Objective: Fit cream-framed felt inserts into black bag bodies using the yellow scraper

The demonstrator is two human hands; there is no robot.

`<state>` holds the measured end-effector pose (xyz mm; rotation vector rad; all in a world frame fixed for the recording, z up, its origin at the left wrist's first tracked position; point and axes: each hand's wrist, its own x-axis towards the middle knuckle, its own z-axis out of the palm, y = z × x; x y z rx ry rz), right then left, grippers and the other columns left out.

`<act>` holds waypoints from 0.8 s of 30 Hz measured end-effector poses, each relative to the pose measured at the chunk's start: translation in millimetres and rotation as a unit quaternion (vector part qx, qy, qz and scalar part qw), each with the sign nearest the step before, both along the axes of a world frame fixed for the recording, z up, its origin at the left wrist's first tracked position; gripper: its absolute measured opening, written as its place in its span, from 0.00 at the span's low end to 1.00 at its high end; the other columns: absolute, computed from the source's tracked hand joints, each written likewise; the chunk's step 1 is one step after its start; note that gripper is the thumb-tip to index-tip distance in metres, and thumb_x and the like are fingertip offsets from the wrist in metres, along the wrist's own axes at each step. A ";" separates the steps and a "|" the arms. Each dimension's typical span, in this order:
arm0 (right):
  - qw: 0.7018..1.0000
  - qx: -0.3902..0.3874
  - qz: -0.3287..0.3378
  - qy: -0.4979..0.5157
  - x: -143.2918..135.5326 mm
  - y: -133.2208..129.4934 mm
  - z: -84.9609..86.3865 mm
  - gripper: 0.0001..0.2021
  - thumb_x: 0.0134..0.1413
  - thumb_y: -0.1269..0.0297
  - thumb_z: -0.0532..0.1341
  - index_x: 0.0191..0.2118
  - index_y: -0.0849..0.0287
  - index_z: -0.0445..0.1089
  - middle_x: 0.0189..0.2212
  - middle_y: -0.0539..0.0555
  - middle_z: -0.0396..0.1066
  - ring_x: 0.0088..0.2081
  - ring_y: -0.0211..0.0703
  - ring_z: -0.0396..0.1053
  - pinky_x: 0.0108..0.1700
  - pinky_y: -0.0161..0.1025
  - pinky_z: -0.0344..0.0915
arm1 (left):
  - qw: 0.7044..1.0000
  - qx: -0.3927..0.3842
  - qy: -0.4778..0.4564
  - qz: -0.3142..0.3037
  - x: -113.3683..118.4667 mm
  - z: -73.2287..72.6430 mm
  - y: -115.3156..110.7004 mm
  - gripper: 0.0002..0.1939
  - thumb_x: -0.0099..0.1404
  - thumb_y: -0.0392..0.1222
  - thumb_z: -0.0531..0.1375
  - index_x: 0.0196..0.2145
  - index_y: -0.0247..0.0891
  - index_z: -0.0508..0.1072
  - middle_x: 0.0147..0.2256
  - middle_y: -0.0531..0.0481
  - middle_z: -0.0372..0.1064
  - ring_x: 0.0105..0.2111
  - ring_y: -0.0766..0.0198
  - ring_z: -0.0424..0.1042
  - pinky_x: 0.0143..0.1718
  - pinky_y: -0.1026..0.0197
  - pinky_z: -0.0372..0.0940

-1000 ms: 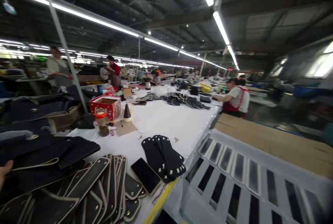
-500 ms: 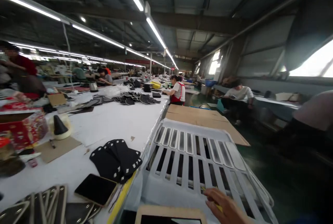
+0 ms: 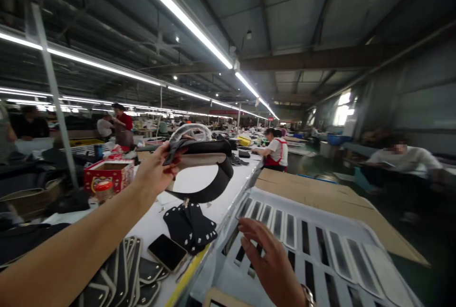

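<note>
My left hand reaches out over the white table, its fingers closed round one end of a black looped strap. The loop hangs in the air, and its exact kind is unclear. A pale, fluffy-looking ring shows behind its top; whether the two are joined I cannot tell. My right hand, fingers apart, hovers over a pale grey slotted rack that carries several framed strips. Below the loop lie black flat pieces with white-marked edges.
A phone lies beside several dark pale-edged pieces on the white table. Left of it stand a red patterned box and a red-lidded jar. Cardboard lies beyond the rack. A co-worker sits farther along.
My left hand has come into view holding the black loop. My right hand has opened; the yellow thing at its fingers no longer shows. The view has swung left and upward.
</note>
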<state>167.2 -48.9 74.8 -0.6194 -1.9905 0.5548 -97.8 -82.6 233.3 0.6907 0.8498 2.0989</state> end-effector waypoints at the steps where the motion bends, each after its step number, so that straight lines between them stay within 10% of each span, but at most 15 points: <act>1: 1.000 0.016 -0.021 0.012 4.4 -4.9 1.9 0.16 0.58 0.62 0.55 0.52 0.52 0.63 0.49 0.57 0.65 0.47 0.46 0.67 0.49 0.43 0.67 | 1.000 -0.017 0.002 -0.026 22.0 -12.3 6.4 0.09 0.65 0.40 0.51 0.33 0.34 0.69 0.27 0.48 0.73 0.20 0.69 0.68 0.17 0.72 0.54; 6: 0.985 -0.028 -0.124 0.113 50.2 -12.4 -7.0 0.15 0.58 0.59 0.54 0.50 0.55 0.63 0.49 0.58 0.65 0.49 0.47 0.65 0.50 0.45 0.65 | 0.984 -0.095 -0.021 -0.147 102.1 -62.2 10.7 0.11 0.66 0.40 0.49 0.32 0.35 0.69 0.31 0.44 0.74 0.27 0.63 0.72 0.28 0.62 0.65; 11: 0.925 -0.202 -0.182 0.265 98.8 7.2 -40.0 0.21 0.53 0.48 0.55 0.49 0.54 0.63 0.50 0.56 0.64 0.52 0.48 0.61 0.51 0.45 0.62 | 0.969 -0.108 -0.021 -0.219 144.6 -82.5 1.3 0.08 0.63 0.38 0.52 0.32 0.35 0.71 0.31 0.45 0.74 0.30 0.61 0.74 0.32 0.60 0.67; 16: 0.827 -0.463 0.005 0.317 107.3 18.5 -79.4 0.30 0.49 0.37 0.50 0.38 0.60 0.71 0.41 0.62 0.72 0.45 0.53 0.69 0.45 0.50 0.65 | 0.963 -0.090 -0.052 -0.249 158.9 -84.4 -10.7 0.06 0.61 0.37 0.54 0.31 0.35 0.71 0.31 0.46 0.74 0.36 0.56 0.74 0.40 0.52 0.68; 19: 0.809 -0.437 0.132 0.370 110.5 11.1 -79.0 0.33 0.50 0.34 0.46 0.42 0.58 0.71 0.43 0.60 0.72 0.47 0.52 0.68 0.50 0.51 0.61 | 0.960 -0.074 -0.059 -0.263 155.6 -91.8 -13.0 0.07 0.60 0.37 0.54 0.30 0.36 0.72 0.31 0.46 0.75 0.36 0.55 0.74 0.42 0.49 0.67; 24: 0.856 -0.364 0.090 0.357 141.2 0.7 -43.3 0.41 0.48 0.30 0.38 0.50 0.59 0.67 0.44 0.61 0.72 0.47 0.55 0.69 0.46 0.53 0.64 | 0.967 -0.046 -0.014 -0.250 149.3 -133.6 3.4 0.06 0.59 0.38 0.55 0.31 0.38 0.72 0.34 0.47 0.75 0.42 0.53 0.72 0.43 0.49 0.66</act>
